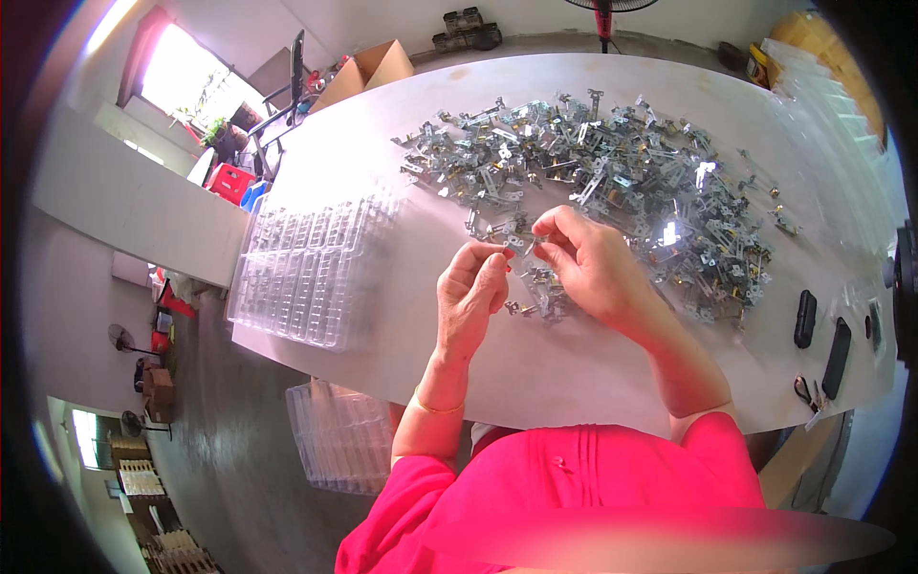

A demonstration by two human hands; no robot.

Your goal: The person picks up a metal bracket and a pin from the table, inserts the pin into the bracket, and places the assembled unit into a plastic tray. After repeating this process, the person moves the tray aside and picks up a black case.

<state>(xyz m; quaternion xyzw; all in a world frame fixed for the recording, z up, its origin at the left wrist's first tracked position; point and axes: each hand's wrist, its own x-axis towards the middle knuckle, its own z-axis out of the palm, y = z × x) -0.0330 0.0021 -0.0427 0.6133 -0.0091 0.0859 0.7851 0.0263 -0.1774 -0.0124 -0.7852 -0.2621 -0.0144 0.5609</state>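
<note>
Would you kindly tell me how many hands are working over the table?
2: the left hand and the right hand, close together, each apparently pinching a small metal part beside the heap of metal parts. No others are in view.

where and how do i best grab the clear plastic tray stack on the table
Probably by the outer rims on its left and right sides, coming from the near edge of the table: left hand on one rim, right hand on the other. The clear plastic tray stack is broad and flat, lying at the table's near-left corner.
</note>
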